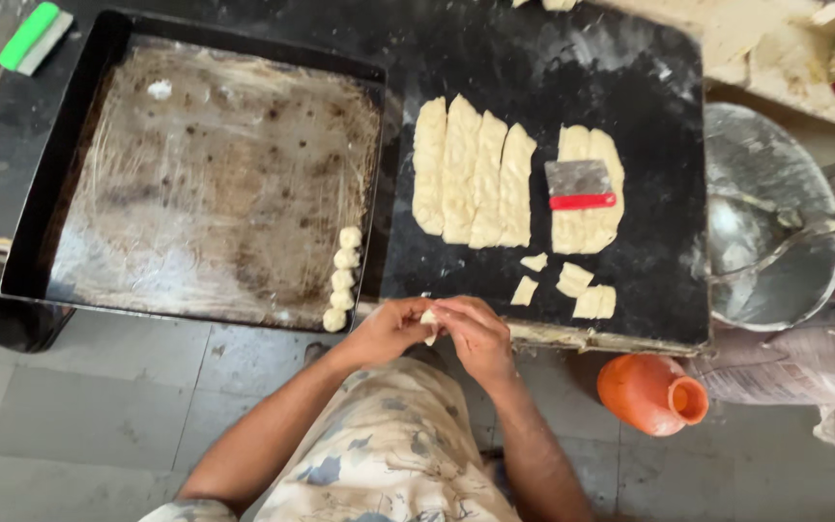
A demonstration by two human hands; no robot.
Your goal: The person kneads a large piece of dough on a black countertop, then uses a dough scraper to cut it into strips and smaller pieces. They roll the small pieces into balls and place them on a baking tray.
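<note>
— What do my hands hold?
— My left hand (390, 329) and right hand (475, 333) pinch one small dough piece (429, 321) together, at the table (630, 87) edge, six o'clock of the dough strips (471, 174).

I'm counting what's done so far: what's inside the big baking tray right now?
Inside the baking tray is a short column of five small dough balls by its right wall. The rest shows only a stained, wrinkled lining. What lies beneath that lining is covered.
</note>
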